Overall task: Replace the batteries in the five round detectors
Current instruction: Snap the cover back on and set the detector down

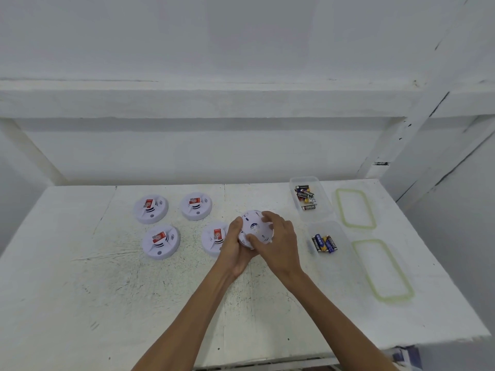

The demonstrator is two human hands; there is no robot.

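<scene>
I hold a white round detector (254, 227) above the table, its underside turned toward me. My left hand (235, 247) cups it from the left and below. My right hand (278, 236) grips its right rim, fingers over the top edge. Several more white detectors lie face up on the table: two at the back (151, 210) (196, 206), one at the front left (160, 242), and one (213, 241) partly hidden behind my left hand. Each bears a red label.
A clear tub (320, 210) at the back right holds black batteries (305, 196). A nearer clear tub (345, 247) holds blue batteries (324, 243). Two green-rimmed lids (372, 218) (401, 285) lie by the table's right edge. A white wall and shelf stand behind.
</scene>
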